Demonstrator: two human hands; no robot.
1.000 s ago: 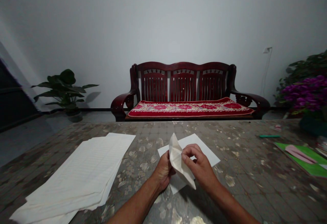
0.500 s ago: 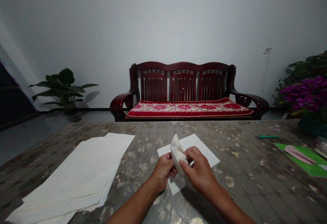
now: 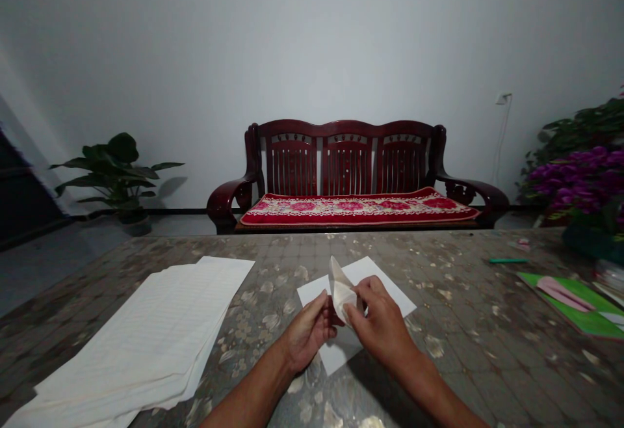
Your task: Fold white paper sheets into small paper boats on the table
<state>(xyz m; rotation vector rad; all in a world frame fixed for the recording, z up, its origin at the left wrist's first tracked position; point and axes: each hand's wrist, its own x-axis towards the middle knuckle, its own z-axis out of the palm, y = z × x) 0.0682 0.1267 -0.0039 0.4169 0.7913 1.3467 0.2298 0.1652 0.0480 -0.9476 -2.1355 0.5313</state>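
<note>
A small folded white paper (image 3: 342, 291) is held up over the table, its pointed end upward. My right hand (image 3: 381, 317) pinches its right side between thumb and fingers. At its left is my left hand (image 3: 312, 330), palm turned toward the paper, thumb raised and fingers loosely curled; the fingertips reach behind the paper's lower edge, and whether they touch it is hard to tell. Beneath both hands a white sheet (image 3: 385, 285) lies flat and turned at an angle on the patterned tabletop (image 3: 263, 343).
Stacked lined papers (image 3: 141, 324) lie on the left. To the right are a green pen (image 3: 508, 261), a green booklet (image 3: 560, 314) with a pink paper piece (image 3: 565, 293), and purple flowers (image 3: 585, 177). A wooden bench (image 3: 346, 161) stands beyond the table.
My left hand has loosened its pinch on the folded paper, its thumb now apart from it. The paper has turned slightly in my right hand. The whole view has shifted a little.
</note>
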